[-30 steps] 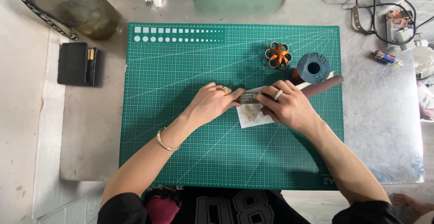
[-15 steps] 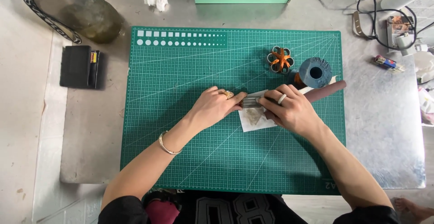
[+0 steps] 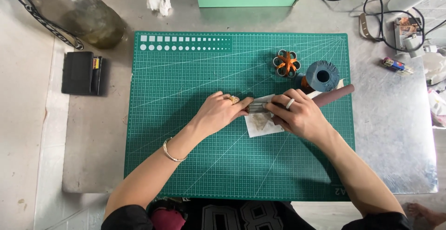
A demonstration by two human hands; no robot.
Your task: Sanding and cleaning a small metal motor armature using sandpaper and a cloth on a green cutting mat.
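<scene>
here both hands meet at the middle of the green cutting mat (image 3: pixel 186 165). the left hand (image 3: pixel 218 114) and right hand (image 3: pixel 297 116) are closed in a pinch on a small grey strip (image 3: pixel 257 108), held over a pale paper scrap (image 3: pixel 261 125). the strip looks light, thin and bendable, so its two ends seem the best places to hold it. a dark roll (image 3: pixel 334 94) lies under the right hand.

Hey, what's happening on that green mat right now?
A person is working with both hands at the middle of a green cutting mat. The left hand and right hand meet over a small grey strip, pinching it from either side above a scrap of white paper. A dark brown roll runs out from under the right hand. A blue thread spool and an orange one sit just beyond.
</scene>
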